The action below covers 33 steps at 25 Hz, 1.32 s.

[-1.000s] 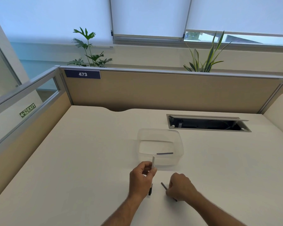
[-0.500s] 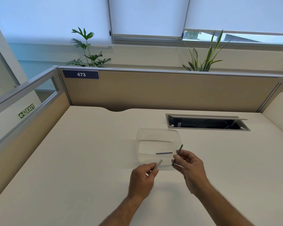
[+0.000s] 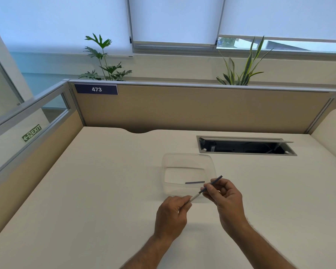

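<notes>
**A:** What's nearest?

**B:** The left hand (image 3: 171,216) pinches a slim white plastic tube (image 3: 194,197) by its lower end. The right hand (image 3: 228,199) pinches a thin dark grey rod (image 3: 214,183) between thumb and fingertips. Tube and rod meet end to end in one slanted line above the cream desk (image 3: 105,191).

**A:** And just past them?

**B:** A clear plastic tub with rounded corners (image 3: 186,153) stands on the desk. A second short dark grey rod (image 3: 194,182) lies flat on its floor.

**A:** Farther back?

**B:** An open metal-framed cable hatch (image 3: 244,147), then a beige partition (image 3: 202,109) bearing a blue "473" label (image 3: 96,89).
</notes>
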{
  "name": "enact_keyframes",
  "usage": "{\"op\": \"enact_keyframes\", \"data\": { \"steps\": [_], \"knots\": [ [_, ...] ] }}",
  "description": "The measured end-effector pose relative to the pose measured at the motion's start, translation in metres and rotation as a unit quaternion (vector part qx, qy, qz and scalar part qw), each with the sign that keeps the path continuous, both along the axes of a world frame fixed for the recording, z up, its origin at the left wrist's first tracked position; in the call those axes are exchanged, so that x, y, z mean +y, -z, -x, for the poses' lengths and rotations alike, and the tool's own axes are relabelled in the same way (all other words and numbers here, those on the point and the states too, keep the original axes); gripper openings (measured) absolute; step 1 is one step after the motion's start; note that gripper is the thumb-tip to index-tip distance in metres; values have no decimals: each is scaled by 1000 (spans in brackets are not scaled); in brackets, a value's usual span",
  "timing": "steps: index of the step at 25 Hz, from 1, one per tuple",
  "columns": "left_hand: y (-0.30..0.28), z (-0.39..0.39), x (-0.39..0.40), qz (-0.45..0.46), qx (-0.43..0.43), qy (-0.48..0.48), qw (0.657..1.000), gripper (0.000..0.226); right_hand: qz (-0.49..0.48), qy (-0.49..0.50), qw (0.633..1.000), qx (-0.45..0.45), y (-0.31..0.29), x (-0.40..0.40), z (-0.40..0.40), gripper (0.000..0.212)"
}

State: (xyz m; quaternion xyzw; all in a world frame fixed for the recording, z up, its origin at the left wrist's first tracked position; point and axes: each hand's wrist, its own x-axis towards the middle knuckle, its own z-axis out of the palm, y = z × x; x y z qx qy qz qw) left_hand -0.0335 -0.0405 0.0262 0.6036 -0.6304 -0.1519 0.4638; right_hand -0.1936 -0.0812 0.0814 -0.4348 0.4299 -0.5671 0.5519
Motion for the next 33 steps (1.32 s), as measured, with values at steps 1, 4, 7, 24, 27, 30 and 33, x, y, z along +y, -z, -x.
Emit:
{"op": "enact_keyframes", "data": {
  "steps": [1, 4, 7, 24, 27, 30, 33],
  "knots": [
    [0, 0, 0, 1, 0, -1, 1000, 21, 2, -1, 1000, 3, 0, 0, 0, 16],
    [0, -2, 0, -1, 2, 0, 1000, 22, 12, -8, 1000, 16, 1, 0, 1, 16],
    [0, -2, 1, -3, 0, 6, 1000, 22, 22, -9, 999, 32, 2, 0, 2, 17],
    [-1, 0, 1, 9, -28, 13, 999, 23, 42, -15, 997, 67, 2, 0, 3, 16],
    [0, 0, 2, 9, -30, 14, 999, 23, 47, -14, 997, 58, 3, 1, 3, 15],
    [0, 0, 3, 6, -34, 19, 999, 22, 52, -14, 997, 57, 4, 2, 4, 13],
    [2, 0, 3, 1, -27, 18, 999, 22, 55, -14, 996, 62, 5, 1, 4, 13]
  ]
}}
